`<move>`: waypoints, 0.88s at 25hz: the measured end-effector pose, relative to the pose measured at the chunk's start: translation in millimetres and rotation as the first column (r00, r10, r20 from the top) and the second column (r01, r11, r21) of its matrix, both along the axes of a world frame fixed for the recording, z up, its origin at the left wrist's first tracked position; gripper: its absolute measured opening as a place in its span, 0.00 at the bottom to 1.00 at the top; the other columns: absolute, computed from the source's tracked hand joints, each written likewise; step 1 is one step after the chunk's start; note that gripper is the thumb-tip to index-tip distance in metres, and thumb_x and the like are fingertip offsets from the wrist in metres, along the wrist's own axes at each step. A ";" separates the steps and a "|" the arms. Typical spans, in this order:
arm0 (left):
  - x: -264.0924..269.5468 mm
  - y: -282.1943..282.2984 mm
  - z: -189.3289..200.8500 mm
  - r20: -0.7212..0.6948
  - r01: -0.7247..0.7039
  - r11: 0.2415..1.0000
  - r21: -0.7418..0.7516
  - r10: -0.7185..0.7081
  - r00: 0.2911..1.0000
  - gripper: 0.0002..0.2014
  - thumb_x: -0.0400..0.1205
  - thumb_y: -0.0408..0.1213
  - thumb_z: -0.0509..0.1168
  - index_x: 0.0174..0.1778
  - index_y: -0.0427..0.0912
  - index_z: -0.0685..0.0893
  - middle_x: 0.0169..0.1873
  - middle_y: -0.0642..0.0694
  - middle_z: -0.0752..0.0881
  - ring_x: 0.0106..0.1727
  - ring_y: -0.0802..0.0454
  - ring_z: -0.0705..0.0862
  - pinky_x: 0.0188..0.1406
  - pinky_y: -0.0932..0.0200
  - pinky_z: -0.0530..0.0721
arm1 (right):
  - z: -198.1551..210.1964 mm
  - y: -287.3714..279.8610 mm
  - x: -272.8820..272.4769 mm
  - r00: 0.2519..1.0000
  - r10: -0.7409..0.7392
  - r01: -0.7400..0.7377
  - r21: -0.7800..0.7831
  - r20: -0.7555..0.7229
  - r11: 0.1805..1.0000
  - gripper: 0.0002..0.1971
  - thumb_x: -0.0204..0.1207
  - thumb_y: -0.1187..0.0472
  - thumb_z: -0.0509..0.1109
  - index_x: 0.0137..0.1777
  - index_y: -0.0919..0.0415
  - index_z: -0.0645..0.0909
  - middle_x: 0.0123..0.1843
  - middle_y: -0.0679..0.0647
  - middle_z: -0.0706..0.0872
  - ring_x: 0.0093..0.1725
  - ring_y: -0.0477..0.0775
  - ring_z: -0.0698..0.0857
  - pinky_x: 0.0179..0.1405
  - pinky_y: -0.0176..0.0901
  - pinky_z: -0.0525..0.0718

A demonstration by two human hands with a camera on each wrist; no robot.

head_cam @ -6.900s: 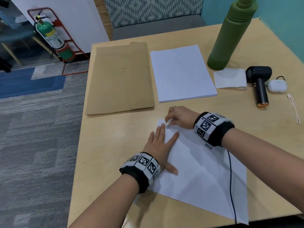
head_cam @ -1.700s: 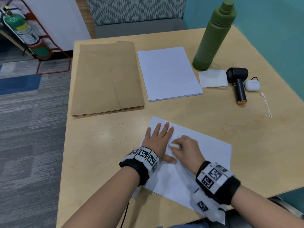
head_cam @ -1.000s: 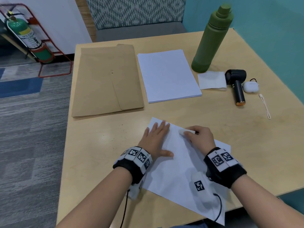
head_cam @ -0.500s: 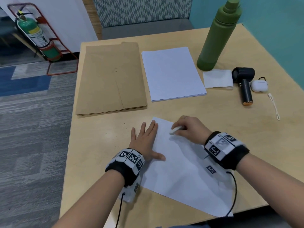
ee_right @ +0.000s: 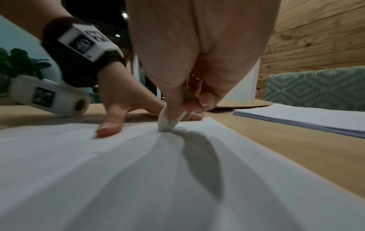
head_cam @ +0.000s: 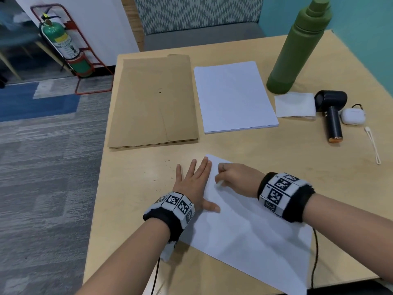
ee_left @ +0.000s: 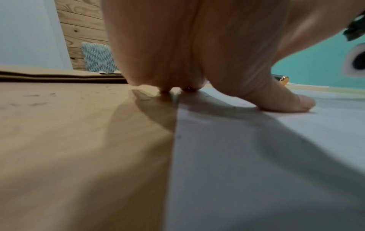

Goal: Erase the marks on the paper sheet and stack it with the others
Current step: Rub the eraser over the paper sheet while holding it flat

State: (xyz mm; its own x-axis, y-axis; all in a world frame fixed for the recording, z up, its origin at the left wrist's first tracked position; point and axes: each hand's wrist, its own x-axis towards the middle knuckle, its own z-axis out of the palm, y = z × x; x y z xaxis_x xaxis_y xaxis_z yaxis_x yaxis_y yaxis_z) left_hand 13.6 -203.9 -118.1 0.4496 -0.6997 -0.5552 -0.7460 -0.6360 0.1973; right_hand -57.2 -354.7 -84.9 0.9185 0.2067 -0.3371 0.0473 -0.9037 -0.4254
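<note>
The table [head_cam: 131, 188] is pale wood and carries everything; both hands work at its near middle. Beyond the grip and to its left lies a brown envelope [head_cam: 153, 101], flat and apart from the hands. Straight beyond the grip sits the stack [head_cam: 234, 96] of white sheets, squared up, just beside the envelope and well apart from the loose sheet. Under the grip lies the sheet [head_cam: 251, 235], turned at an angle on the table, one corner pointing away just past the fingers, its near part running off toward the table's near edge. Far beyond and right of the grip stands a green bottle [head_cam: 299, 47], upright. The left hand [head_cam: 193, 186] lies flat just left of the grip, fingers straight and spread, thumb [ee_right: 108, 129] and palm side pressing the sheet's left edge while the outer fingers reach onto bare wood. The right hand [head_cam: 236, 177] is curled, thumb and fingertips pinching a white eraser [ee_right: 169, 121] whose lower tip touches the sheet, close to the left thumb; the paper ripples faintly around that spot. Right of the grip, near the bottle's foot, lie a folded napkin [head_cam: 294, 104], a small dark fan [head_cam: 331, 111], and a white earbud case [head_cam: 353, 116], set close together. No marks can be made out on the sheet.
</note>
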 end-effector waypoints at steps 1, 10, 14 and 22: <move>0.0 0.0 -0.9 -0.002 -0.003 1.000 -0.007 0.003 1.000 0.65 0.64 0.72 0.66 0.80 0.47 0.28 0.80 0.54 0.28 0.82 0.47 0.29 0.75 0.31 0.30 | -2.2 5.7 8.5 0.997 -0.061 0.060 0.035 0.046 0.998 0.13 0.79 0.69 0.60 0.59 0.66 0.82 0.49 0.59 0.74 0.49 0.54 0.76 0.43 0.38 0.65; -0.1 -1.2 -0.7 0.006 -0.009 1.000 0.009 0.009 1.000 0.65 0.65 0.70 0.67 0.80 0.46 0.27 0.80 0.53 0.27 0.81 0.48 0.29 0.76 0.31 0.30 | -1.2 3.0 -6.5 1.000 -0.001 0.002 -0.036 0.007 0.999 0.12 0.80 0.68 0.58 0.56 0.67 0.82 0.48 0.57 0.71 0.47 0.58 0.76 0.41 0.42 0.66; 0.7 -0.6 -1.4 -0.007 -0.025 1.000 0.016 0.025 1.000 0.66 0.64 0.70 0.69 0.80 0.47 0.26 0.80 0.53 0.27 0.81 0.49 0.28 0.74 0.31 0.28 | -8.7 18.9 13.8 0.969 -0.168 0.155 0.080 0.183 0.985 0.10 0.73 0.74 0.65 0.50 0.68 0.85 0.41 0.62 0.76 0.40 0.59 0.79 0.37 0.41 0.67; -0.1 -0.9 -0.9 -0.018 -0.011 1.000 0.007 0.011 1.000 0.65 0.65 0.70 0.68 0.80 0.46 0.26 0.80 0.52 0.26 0.81 0.48 0.28 0.76 0.31 0.29 | -1.7 7.8 -1.0 0.997 -0.071 0.072 -0.048 0.017 0.996 0.12 0.79 0.68 0.59 0.58 0.64 0.82 0.48 0.56 0.70 0.51 0.58 0.79 0.45 0.44 0.74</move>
